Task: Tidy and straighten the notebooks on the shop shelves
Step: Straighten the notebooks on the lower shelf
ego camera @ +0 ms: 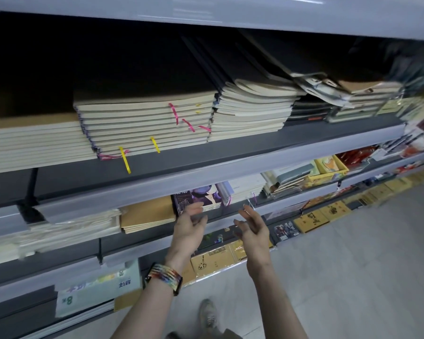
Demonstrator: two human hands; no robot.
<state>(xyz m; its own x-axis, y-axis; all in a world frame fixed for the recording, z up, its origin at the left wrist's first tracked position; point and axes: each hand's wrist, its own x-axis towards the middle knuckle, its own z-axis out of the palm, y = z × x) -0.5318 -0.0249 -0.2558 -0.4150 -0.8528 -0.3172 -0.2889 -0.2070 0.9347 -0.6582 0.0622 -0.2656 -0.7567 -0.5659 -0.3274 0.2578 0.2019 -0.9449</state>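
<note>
Shelves, head view, top down. Upper shelf (230, 148) carries flat piles of notebooks: a cream pile (32, 143) at far left, cut off by the frame; touching it, a ribbon pile (145, 123) w/ pink and yellow markers hanging over the front; next a sagging pile (250, 106) of soft cream books; then a low black pile (309, 110). Further right the piles lean on each other and blur; we can't sort them. Back of this shelf is dark.

Middle shelf (137, 248): wrapped white pads (59, 228) at left, smeared by motion; kraft notebooks (147, 214) beside them; then the purple notebooks (198, 196), top part hidden under the upper shelf's lip. Right of those a clear divider (251, 204), and further on a yellow tray (331, 167) w/ an orange-printed item in it, too small to read.

Our left hand (189, 227) has its fingers relaxed and a bit spread, tips over the front edge of the purple notebooks; touching or not, we can't tell. It grips nothing. Our right hand (252, 230) likewise holds nothing, fingers loosely bent and apart, just in front of the shelf edge below the clear divider. Braided strap (164, 277) on the left wrist. Gold-brown packs (216, 261) on a lower shelf sit partly behind our arms.
</note>
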